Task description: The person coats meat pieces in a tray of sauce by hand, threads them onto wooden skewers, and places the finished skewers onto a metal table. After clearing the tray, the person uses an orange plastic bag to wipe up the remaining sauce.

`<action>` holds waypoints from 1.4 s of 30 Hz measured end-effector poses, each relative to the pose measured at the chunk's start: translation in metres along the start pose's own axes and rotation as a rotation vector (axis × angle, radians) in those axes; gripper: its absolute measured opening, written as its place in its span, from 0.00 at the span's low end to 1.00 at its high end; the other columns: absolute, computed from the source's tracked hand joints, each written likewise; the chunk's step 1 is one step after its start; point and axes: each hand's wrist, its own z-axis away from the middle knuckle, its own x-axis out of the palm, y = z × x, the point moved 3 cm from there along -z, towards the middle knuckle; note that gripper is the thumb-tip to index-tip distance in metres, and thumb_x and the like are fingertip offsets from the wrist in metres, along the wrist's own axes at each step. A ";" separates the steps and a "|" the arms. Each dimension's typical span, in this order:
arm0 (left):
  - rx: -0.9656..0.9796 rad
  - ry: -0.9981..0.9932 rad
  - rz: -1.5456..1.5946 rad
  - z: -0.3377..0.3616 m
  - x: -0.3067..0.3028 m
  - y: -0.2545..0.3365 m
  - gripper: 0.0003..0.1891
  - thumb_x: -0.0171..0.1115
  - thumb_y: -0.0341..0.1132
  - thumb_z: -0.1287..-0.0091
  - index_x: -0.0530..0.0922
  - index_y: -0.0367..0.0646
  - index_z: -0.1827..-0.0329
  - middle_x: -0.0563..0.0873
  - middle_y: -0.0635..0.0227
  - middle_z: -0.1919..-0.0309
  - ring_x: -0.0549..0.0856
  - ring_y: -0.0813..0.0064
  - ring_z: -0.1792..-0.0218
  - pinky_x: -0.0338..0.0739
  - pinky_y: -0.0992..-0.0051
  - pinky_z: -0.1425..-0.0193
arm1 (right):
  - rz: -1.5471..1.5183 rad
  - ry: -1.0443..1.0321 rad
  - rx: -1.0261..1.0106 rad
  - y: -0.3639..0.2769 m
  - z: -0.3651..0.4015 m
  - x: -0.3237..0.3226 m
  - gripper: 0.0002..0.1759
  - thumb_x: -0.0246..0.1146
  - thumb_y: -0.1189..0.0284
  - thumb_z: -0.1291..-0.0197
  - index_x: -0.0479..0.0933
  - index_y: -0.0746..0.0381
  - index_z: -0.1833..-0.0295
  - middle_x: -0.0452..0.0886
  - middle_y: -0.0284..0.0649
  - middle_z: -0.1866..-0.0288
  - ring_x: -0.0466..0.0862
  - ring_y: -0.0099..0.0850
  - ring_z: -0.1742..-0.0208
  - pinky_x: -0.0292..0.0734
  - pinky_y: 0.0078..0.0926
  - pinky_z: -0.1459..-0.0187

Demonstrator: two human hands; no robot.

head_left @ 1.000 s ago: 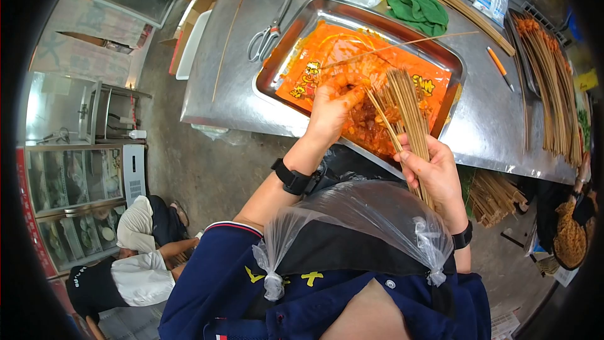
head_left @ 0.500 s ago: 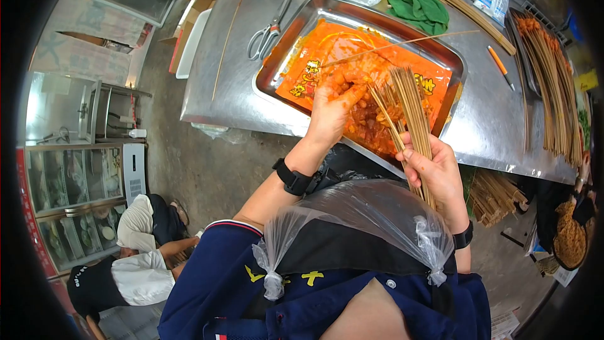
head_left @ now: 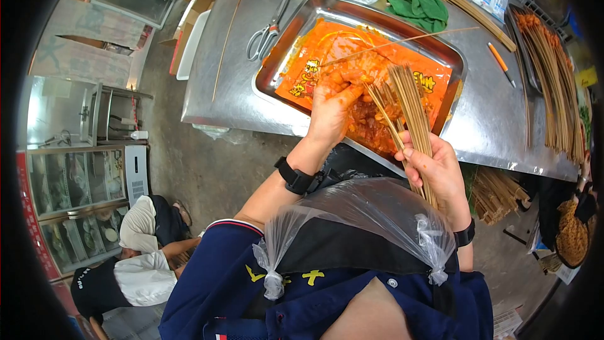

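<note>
Skewers of bamboo point(head_left: 408, 104) fan upward from the right hand point(head_left: 435, 171), which is clenched around the lower part of the bundle. Their long axis runs from lower right to upper middle of the frame, tips leaning slightly left over the marinated meat point(head_left: 372, 127). That meat lies in the near half of the metal tray point(head_left: 352, 4), on an orange printed bag that lines the tray floor.

The left hand point(head_left: 332, 112) sits just left of the skewer tips, fingers bent down onto the meat and smeared orange. Whether it pinches a piece between them cannot be told. It is the nearer hand to the meat, touching it, while the right hand hangs at the tray's near edge, below and to the right. The tips end just beside the left fingertips.

One loose stick point(head_left: 402, 43) lies slantwise across the tray's far half. Scissors point(head_left: 267, 31) rest on the steel table point(head_left: 484, 123) at upper left of the tray, and a green cloth point(head_left: 418, 6) lies beyond it.
</note>
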 end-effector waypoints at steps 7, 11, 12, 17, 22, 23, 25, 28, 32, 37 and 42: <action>0.020 -0.025 0.019 0.001 0.000 0.001 0.10 0.53 0.22 0.40 0.75 0.36 0.55 0.81 0.66 0.59 0.80 0.76 0.59 0.75 0.77 0.55 | -0.058 -0.018 0.013 0.002 -0.001 -0.002 0.14 0.56 0.77 0.43 0.69 0.69 0.50 0.78 0.41 0.68 0.68 0.16 0.83 0.63 0.12 0.83; 0.056 -0.047 -0.020 0.000 -0.005 -0.002 0.10 0.52 0.22 0.39 0.75 0.36 0.55 0.80 0.66 0.58 0.80 0.75 0.57 0.75 0.76 0.53 | -0.074 -0.030 0.017 0.003 -0.003 -0.003 0.15 0.56 0.77 0.43 0.69 0.68 0.51 0.78 0.41 0.68 0.68 0.16 0.83 0.63 0.12 0.83; 0.056 -0.047 -0.020 0.000 -0.005 -0.001 0.10 0.52 0.22 0.39 0.75 0.36 0.55 0.80 0.66 0.58 0.80 0.75 0.57 0.75 0.76 0.53 | -0.091 -0.029 0.026 0.003 -0.003 -0.003 0.15 0.57 0.76 0.44 0.69 0.68 0.51 0.78 0.41 0.69 0.68 0.16 0.83 0.63 0.12 0.83; 0.109 -0.047 -0.091 0.001 -0.003 0.002 0.11 0.51 0.20 0.40 0.74 0.34 0.55 0.80 0.62 0.57 0.79 0.73 0.55 0.74 0.75 0.49 | -0.134 -0.049 0.043 0.005 -0.004 -0.006 0.15 0.57 0.76 0.44 0.70 0.67 0.51 0.78 0.40 0.69 0.67 0.16 0.84 0.62 0.12 0.84; 0.189 -0.072 -0.219 0.002 -0.003 0.004 0.10 0.50 0.20 0.39 0.75 0.36 0.56 0.80 0.66 0.58 0.79 0.76 0.56 0.73 0.78 0.50 | -0.195 -0.065 0.050 0.004 -0.003 -0.006 0.14 0.58 0.76 0.45 0.70 0.67 0.52 0.77 0.40 0.69 0.67 0.16 0.84 0.61 0.12 0.84; 0.215 -0.066 -0.306 0.003 -0.002 0.007 0.10 0.50 0.20 0.39 0.76 0.36 0.57 0.81 0.67 0.58 0.79 0.77 0.56 0.72 0.78 0.51 | -0.195 -0.064 0.049 0.005 -0.003 -0.006 0.14 0.58 0.76 0.45 0.70 0.67 0.52 0.77 0.40 0.69 0.67 0.16 0.84 0.61 0.12 0.84; 0.242 -0.075 -0.437 0.005 0.001 0.013 0.11 0.49 0.19 0.41 0.76 0.36 0.57 0.81 0.67 0.59 0.79 0.77 0.57 0.72 0.78 0.51 | -0.174 -0.050 0.047 0.004 -0.003 -0.005 0.14 0.58 0.77 0.46 0.71 0.67 0.52 0.78 0.40 0.69 0.68 0.15 0.84 0.61 0.11 0.84; 0.369 -0.070 -0.714 0.010 0.001 0.017 0.11 0.49 0.19 0.42 0.77 0.36 0.58 0.81 0.67 0.60 0.79 0.76 0.57 0.72 0.77 0.52 | -0.208 -0.025 0.048 0.004 0.000 -0.003 0.14 0.60 0.77 0.46 0.71 0.66 0.54 0.78 0.39 0.69 0.69 0.15 0.83 0.62 0.09 0.84; 0.400 0.034 -0.801 0.013 -0.007 0.003 0.12 0.50 0.21 0.41 0.76 0.36 0.56 0.81 0.62 0.60 0.80 0.70 0.59 0.74 0.73 0.54 | -0.167 -0.048 0.063 0.003 0.001 -0.001 0.15 0.62 0.73 0.46 0.70 0.64 0.53 0.77 0.35 0.71 0.69 0.13 0.81 0.63 0.08 0.82; 0.463 -0.049 -0.924 0.015 0.002 0.001 0.11 0.50 0.21 0.39 0.75 0.33 0.55 0.80 0.63 0.57 0.78 0.73 0.54 0.71 0.74 0.48 | -0.147 -0.104 0.000 0.008 -0.002 -0.008 0.16 0.58 0.73 0.42 0.68 0.67 0.50 0.77 0.37 0.68 0.69 0.14 0.83 0.61 0.09 0.84; 0.492 -0.066 -0.948 0.018 0.019 0.008 0.13 0.44 0.15 0.40 0.73 0.31 0.54 0.79 0.60 0.56 0.77 0.69 0.53 0.70 0.73 0.46 | -0.173 -0.114 -0.028 0.009 -0.001 -0.007 0.14 0.57 0.74 0.42 0.68 0.67 0.51 0.77 0.39 0.68 0.69 0.13 0.83 0.61 0.09 0.84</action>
